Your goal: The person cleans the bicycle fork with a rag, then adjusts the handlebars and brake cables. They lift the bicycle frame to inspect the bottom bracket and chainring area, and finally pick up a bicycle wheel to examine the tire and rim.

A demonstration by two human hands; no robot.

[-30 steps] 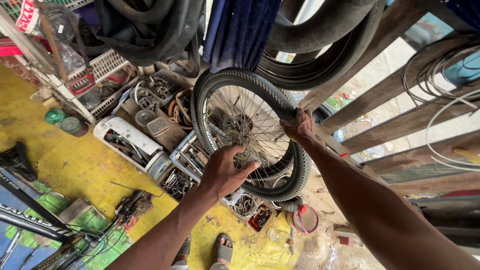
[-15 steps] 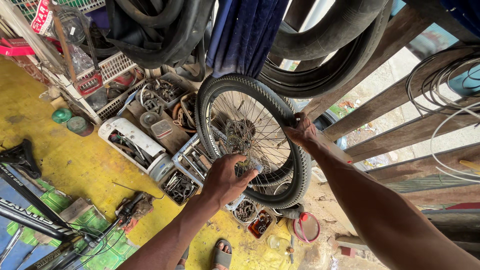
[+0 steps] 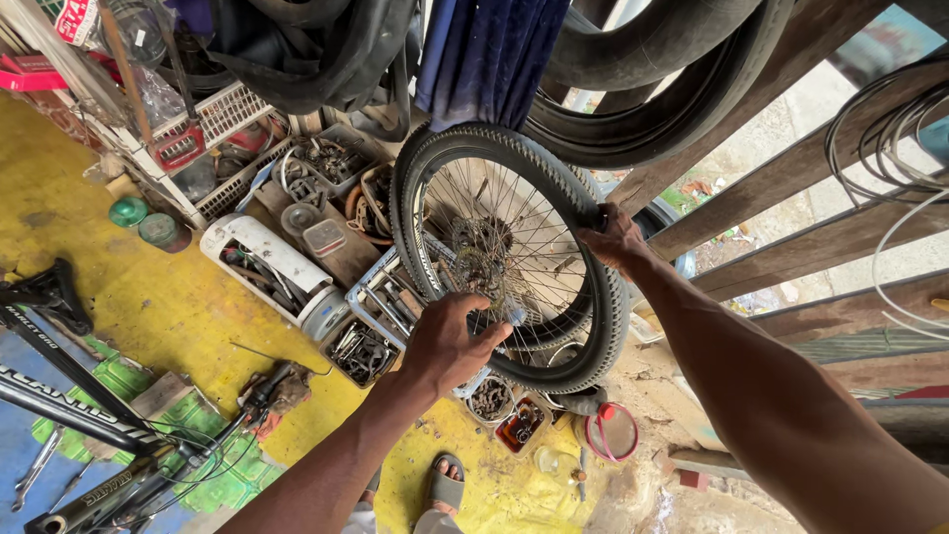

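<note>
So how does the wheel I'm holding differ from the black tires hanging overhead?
The wheel is complete, with spokes, a hub and a knobby tire, while the hanging tires are bare rubber with no rim. The wheel is gripped by the left hand near the hub and the right hand at the rim; the hanging tires are untouched. Both are black rubber.

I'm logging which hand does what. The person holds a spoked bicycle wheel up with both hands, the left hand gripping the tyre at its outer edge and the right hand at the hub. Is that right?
Not quite: the hands are swapped. In the head view the right hand grips the tyre of the spoked bicycle wheel at its outer edge, and the left hand is at the hub.
</note>
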